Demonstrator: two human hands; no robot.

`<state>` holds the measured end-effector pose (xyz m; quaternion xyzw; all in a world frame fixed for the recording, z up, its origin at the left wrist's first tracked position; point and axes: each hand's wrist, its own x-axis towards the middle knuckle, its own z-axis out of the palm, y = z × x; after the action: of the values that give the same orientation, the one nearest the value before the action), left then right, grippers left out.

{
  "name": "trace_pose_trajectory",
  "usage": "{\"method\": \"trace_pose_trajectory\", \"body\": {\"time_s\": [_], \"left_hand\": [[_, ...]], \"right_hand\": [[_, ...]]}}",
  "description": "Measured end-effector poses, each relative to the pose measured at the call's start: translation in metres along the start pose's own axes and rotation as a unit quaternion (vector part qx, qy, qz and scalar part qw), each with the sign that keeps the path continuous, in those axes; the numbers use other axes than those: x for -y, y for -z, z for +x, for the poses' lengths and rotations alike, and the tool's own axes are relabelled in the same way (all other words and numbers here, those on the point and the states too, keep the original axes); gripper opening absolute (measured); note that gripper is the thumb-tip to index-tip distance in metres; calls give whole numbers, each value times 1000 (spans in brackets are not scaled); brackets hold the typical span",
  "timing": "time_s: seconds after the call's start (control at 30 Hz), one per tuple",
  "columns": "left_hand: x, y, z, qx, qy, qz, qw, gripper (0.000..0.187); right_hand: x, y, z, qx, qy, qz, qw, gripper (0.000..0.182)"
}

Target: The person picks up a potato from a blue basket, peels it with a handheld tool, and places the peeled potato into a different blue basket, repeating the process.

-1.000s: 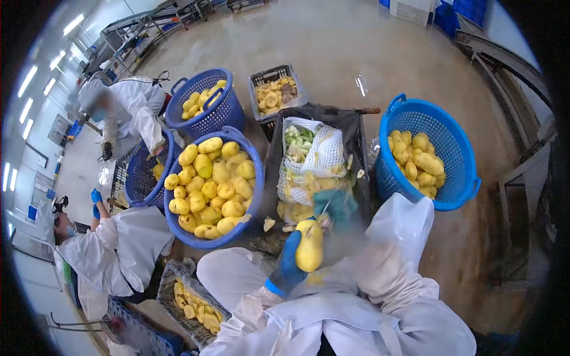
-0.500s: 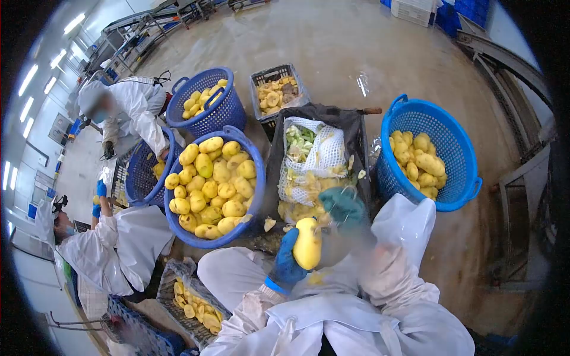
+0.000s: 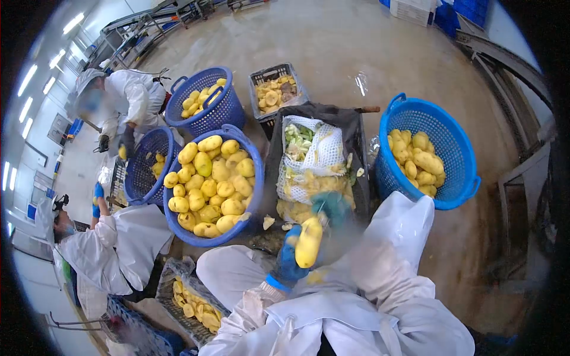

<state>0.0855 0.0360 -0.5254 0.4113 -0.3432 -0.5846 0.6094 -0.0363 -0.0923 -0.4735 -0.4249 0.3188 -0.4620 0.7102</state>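
My left hand (image 3: pixel 287 258), in a blue glove, is closed around a yellow potato (image 3: pixel 309 243) held upright above my lap. Against the potato's upper end is my right hand (image 3: pixel 333 207) in a green glove, smeared by motion. A small metal-bladed hand tool (image 3: pixel 322 218) shows between that glove and the potato; its exact kind is blurred. Just beyond my hands stands a dark-lined crate (image 3: pixel 362 178) with peelings, green scraps and white foam netting (image 3: pixel 323 148). Left of it, a blue-violet basket (image 3: pixel 256 204) is heaped with smooth yellow potatoes (image 3: pixel 209 188).
At right stands a blue basket (image 3: pixel 460 142) with duller potatoes (image 3: pixel 424 165). Farther back are another potato basket (image 3: pixel 228 113) and a crate of cut pieces (image 3: pixel 273 95). Two co-workers in white (image 3: pixel 133 95) work at left. A crate with yellow slices (image 3: pixel 196 305) sits beside my left leg.
The potato has tilted and turned in my left hand. My right hand has moved slightly left and down, toward its top. The far co-worker's hand has lifted out of the basket.
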Motion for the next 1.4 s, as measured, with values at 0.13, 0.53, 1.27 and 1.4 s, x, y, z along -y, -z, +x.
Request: {"method": "trace_pose_trajectory", "body": {"time_s": [0.13, 0.53, 1.27, 1.4], "left_hand": [[3, 10, 0, -30, -6, 197, 980, 36], [-53, -14, -6, 46, 25, 130, 990, 43], [-86, -37, -1, 13, 100, -99, 990, 72], [-81, -43, 7, 21, 79, -55, 995, 69]], "right_hand": [[-11, 29, 28, -73, 138, -98, 983, 21], [12, 9, 25, -13, 163, -189, 968, 31], [33, 12, 30, -47, 88, -34, 994, 27], [11, 8, 38, 65, 171, -111, 977, 30]]}}
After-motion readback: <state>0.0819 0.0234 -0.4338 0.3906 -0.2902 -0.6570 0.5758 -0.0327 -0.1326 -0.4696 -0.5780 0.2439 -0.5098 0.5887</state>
